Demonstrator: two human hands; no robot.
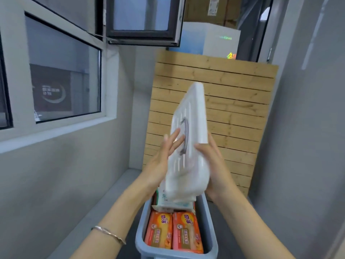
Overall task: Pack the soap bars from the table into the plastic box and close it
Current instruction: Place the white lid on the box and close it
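Note:
A grey-blue plastic box (210,230) stands open at the bottom centre. Inside lie two orange soap packs (174,231) side by side, with white and green soap packs (173,203) behind them. Above the box I hold its white ribbed lid (190,131), tilted almost upright, grey handle facing left. My right hand (214,165) grips the lid's lower right edge. My left hand (164,159) presses flat against the lid's left face, fingers spread near the handle. The far end of the box is hidden behind the lid.
A slatted wooden panel (233,101) leans against the wall behind the box. Grey walls close in on both sides, with windows (63,75) on the left and an open window sash (143,19) overhead. Cardboard boxes (220,40) stand beyond the panel.

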